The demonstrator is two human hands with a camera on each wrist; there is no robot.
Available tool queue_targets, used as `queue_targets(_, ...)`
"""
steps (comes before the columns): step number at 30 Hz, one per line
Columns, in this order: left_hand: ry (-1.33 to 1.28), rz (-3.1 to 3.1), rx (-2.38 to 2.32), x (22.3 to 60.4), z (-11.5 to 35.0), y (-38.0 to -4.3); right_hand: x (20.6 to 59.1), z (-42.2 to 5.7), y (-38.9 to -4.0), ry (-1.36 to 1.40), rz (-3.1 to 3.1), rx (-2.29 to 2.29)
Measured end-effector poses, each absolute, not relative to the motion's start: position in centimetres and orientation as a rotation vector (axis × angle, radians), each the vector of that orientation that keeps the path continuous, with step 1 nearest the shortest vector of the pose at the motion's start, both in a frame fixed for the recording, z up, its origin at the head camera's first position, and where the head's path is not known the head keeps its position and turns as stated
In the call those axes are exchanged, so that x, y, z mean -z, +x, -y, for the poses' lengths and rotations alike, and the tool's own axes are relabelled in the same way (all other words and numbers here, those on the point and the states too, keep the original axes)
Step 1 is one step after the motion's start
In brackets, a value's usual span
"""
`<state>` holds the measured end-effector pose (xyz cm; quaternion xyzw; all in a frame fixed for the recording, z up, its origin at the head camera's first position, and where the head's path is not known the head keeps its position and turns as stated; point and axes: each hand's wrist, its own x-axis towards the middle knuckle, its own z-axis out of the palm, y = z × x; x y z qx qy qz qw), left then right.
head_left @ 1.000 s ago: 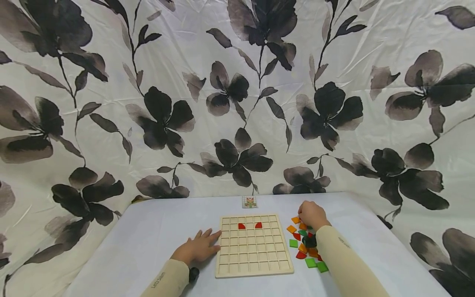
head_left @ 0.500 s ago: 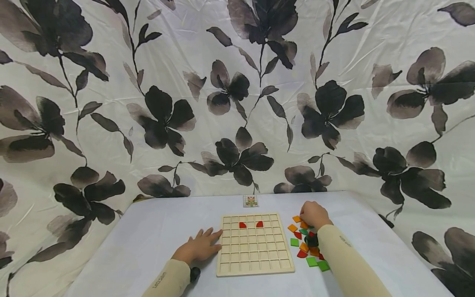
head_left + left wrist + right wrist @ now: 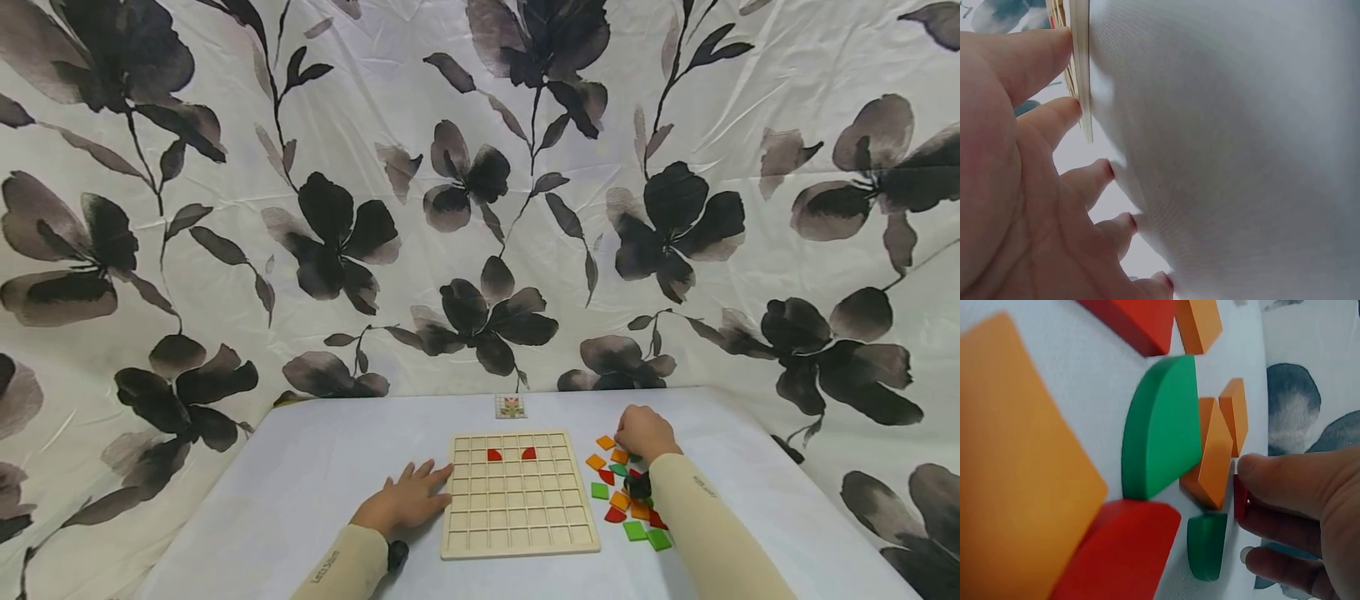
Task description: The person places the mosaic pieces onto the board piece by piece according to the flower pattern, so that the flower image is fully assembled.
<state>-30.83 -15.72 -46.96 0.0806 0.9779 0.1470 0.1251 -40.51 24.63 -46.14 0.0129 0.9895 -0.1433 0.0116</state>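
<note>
Two fingertips (image 3: 1067, 109) of the spread left hand (image 3: 403, 502) touch the board (image 3: 521, 504), apparently steadying it, while I watch the right hand (image 3: 647, 432) pinch a red piece (image 3: 1239, 499).

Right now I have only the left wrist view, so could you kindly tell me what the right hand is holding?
Observer: The right hand pinches a red piece.
Operator: Thank you. How many pieces sit in the board?
Observer: Two red quarter circles, set apart from each other.
Operator: And where do the loose pieces lie?
Observer: On the table, to the right of the board.
</note>
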Motion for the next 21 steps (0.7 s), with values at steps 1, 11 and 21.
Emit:
queue_targets(1, 0.235, -2.849, -0.433, 47.0, 15.7, -30.8, 46.2, -24.7, -40.5, 0.042, -3.082, 0.451)
queue_targets(11, 0.227, -2.86, -0.429, 47.0, 15.4, -30.7, 46.3, -24.8, -40.5, -0.014, -3.097, 0.466)
queue_targets(21, 0.21, -2.856, -0.43, 46.7, 15.3, -30.5, 45.1, -23.0, -40.1, -0.12, -3.073, 0.565)
